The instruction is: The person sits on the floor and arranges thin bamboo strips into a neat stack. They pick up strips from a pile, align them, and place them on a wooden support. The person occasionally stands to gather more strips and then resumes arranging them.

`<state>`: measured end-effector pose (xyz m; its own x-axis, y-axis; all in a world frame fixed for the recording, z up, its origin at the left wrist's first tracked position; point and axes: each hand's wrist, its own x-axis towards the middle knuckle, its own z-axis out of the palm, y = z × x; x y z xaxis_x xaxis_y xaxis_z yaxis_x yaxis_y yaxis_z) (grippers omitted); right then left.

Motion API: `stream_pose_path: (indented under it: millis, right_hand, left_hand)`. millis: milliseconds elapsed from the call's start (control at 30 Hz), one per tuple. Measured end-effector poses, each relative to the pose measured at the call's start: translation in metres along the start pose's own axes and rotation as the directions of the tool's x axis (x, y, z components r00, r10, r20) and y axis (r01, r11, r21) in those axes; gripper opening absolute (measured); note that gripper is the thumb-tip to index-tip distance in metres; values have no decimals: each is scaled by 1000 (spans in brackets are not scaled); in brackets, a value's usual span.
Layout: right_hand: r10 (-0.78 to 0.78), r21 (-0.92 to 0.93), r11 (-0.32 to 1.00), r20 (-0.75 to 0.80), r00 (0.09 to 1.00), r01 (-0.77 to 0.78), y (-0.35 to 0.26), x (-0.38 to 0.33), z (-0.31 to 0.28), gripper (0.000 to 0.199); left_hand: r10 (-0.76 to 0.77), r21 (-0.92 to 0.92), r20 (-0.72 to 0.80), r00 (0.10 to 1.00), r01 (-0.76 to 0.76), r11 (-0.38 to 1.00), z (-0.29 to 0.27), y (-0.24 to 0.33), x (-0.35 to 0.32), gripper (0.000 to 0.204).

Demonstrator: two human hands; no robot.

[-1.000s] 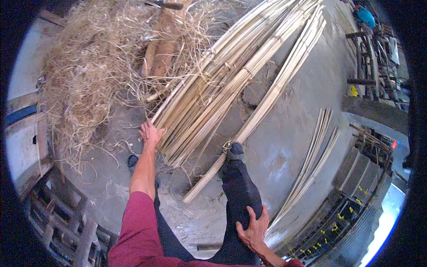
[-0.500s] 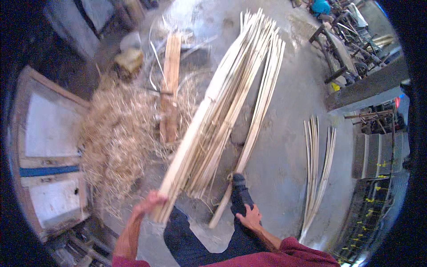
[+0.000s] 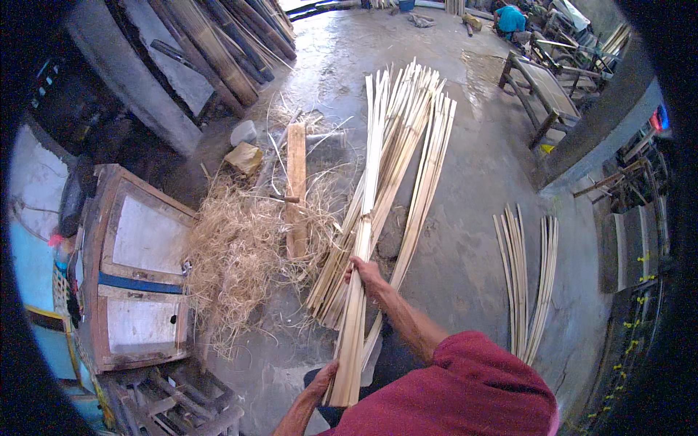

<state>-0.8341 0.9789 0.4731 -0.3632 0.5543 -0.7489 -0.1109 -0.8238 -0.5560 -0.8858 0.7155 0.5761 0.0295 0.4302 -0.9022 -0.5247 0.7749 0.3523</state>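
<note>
A long bundle of pale bamboo strips [image 3: 356, 312] slants up and away in front of me, lifted above the floor at its near end. My right hand [image 3: 366, 275] is closed round the bundle about halfway along. Lower down, my left hand [image 3: 327, 378] grips the left edge near the close end; part of its fingers is hidden. Beneath and beyond lie more bamboo strips [image 3: 407, 142], in a thick bunch with a narrower bunch [image 3: 429, 171] on its right. My red sleeve [image 3: 451, 385] covers the lower part of the view.
Left of the bundle is a heap of bamboo shavings [image 3: 240, 254] beside a wooden plank [image 3: 296, 160]. A wooden cabinet [image 3: 142, 269] stands farther left. Two small groups of strips [image 3: 515, 269] lie to the right. A bench [image 3: 542, 91] and a person in blue [image 3: 511, 20] are far right.
My right hand has left my knee and taken hold of the bundle midway. The bundle's near end has come right and closer, with my left hand on it. The view has tilted up.
</note>
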Motion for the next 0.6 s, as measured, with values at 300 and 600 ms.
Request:
stream_pose_path:
  millis: [300,600]
  right_hand:
    - [-690,-891,312,27,723,331,-59,-45,-121,32]
    - [-242,-780,615,-324,915,-114,160,-349,-344,27]
  left_hand:
    - [193,372,603,774,-487,790,89,-31,0,75]
    - [35,616,384,923,-284,735,-7,-160,37,47]
